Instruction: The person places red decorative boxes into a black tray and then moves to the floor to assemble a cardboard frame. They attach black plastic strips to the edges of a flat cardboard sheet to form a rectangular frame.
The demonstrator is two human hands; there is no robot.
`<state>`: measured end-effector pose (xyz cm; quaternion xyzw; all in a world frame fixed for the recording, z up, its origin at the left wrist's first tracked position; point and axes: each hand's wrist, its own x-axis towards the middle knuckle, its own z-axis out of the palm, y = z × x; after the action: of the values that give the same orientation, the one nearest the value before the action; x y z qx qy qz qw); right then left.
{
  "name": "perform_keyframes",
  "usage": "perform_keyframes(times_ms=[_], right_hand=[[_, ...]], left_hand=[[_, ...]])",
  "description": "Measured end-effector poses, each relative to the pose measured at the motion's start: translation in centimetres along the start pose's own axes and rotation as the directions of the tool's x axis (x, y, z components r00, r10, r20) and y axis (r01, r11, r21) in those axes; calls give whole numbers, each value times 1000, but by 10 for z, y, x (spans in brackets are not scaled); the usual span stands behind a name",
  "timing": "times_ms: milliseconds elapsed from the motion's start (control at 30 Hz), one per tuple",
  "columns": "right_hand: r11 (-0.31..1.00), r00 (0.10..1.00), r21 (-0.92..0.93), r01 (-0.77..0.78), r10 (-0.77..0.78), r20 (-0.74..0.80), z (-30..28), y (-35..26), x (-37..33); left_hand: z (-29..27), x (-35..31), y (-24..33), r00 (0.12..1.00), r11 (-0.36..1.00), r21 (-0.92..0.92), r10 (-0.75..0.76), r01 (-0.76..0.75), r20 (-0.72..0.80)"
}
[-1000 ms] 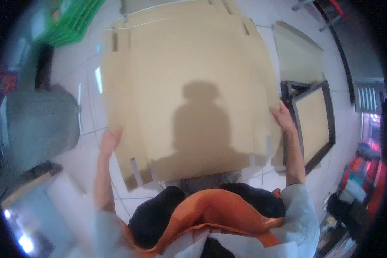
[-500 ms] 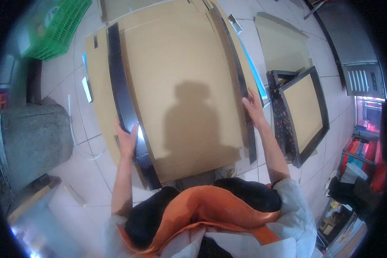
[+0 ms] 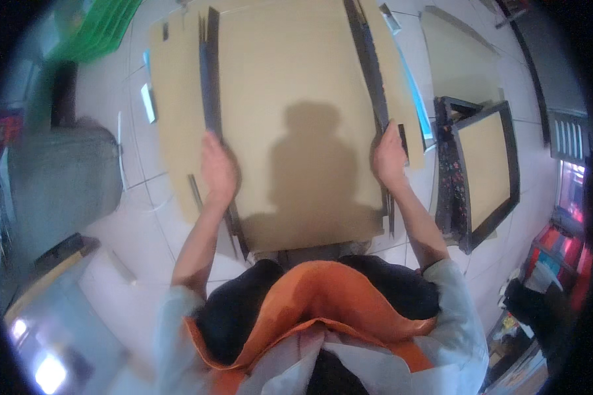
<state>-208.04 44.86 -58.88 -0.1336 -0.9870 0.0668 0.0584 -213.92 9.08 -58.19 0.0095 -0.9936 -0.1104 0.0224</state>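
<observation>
A wide brown cardboard sheet (image 3: 280,66) lies before me, with my shadow across its middle. Along its left side stands a long dark strip (image 3: 209,85), seen nearly edge-on. My left hand (image 3: 219,170) is closed over the lower half of this strip, fingers together and slightly blurred. A matching dark strip (image 3: 367,56) runs down the right side. My right hand (image 3: 390,158) is closed at its lower half, fingertips pointing away from me. The parts of both strips under my hands are hidden.
To the right lie a dark-edged cardboard frame (image 3: 504,191) and a loose board (image 3: 460,52) on the tiled floor. A grey block-like thing (image 3: 66,174) stands at left, below a green plastic crate (image 3: 102,29). A shelf (image 3: 560,243) is at far right.
Both dark strips have tipped up and inward, so they look narrower. My hands have moved with them, the left one clearly to the right. The view has shifted slightly.
</observation>
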Motion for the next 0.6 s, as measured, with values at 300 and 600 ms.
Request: perform_keyframes(times_ms=[300, 600], right_hand=[[957, 962, 149, 249, -262, 81, -25, 45, -23], [862, 662, 384, 330, -501, 558, -80, 96, -59]], left_hand=[[-50, -54, -87, 595, 796, -213, 574, -566, 562], [-65, -53, -86, 410, 674, -150, 595, -724, 691]])
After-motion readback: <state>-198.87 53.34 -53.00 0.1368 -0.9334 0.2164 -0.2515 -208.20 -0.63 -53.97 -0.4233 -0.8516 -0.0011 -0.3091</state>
